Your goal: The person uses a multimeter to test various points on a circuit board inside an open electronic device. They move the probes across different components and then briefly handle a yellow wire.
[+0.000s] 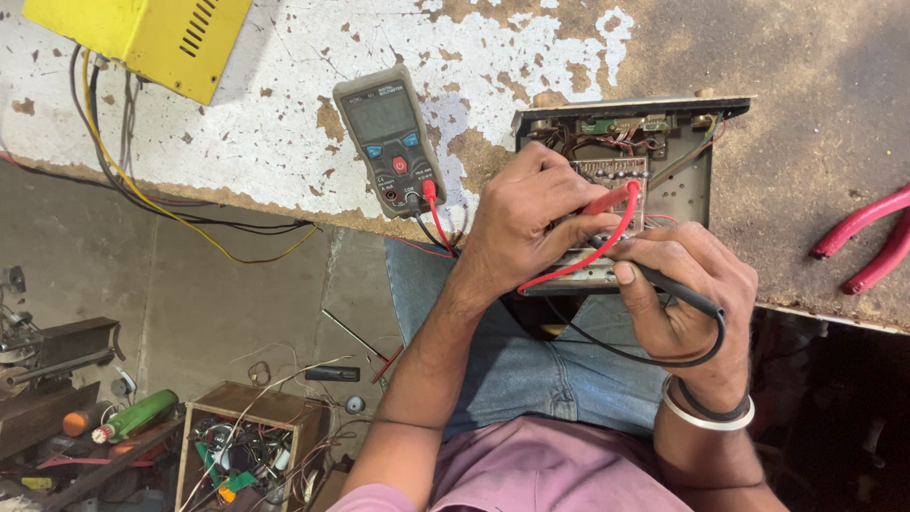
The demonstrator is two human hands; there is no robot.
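Note:
An open metal chassis point(697, 175) with a circuit board point(611, 171) inside lies on the worn workbench point(284, 114). My left hand point(526, 213) holds the red test probe point(611, 201) against the board. Just right of it, my right hand point(687, 289) grips the black test probe point(678, 289), its tip near the chassis' front edge. Red and black leads run to a grey digital multimeter point(391, 140) lying left of the chassis.
A yellow metal box point(142, 33) with trailing wires sits at the bench's far left. Red-handled pliers point(867, 237) lie at the right. Below on the floor stand a wooden crate point(246, 441) of wire scraps, a green bottle point(137, 415) and tools.

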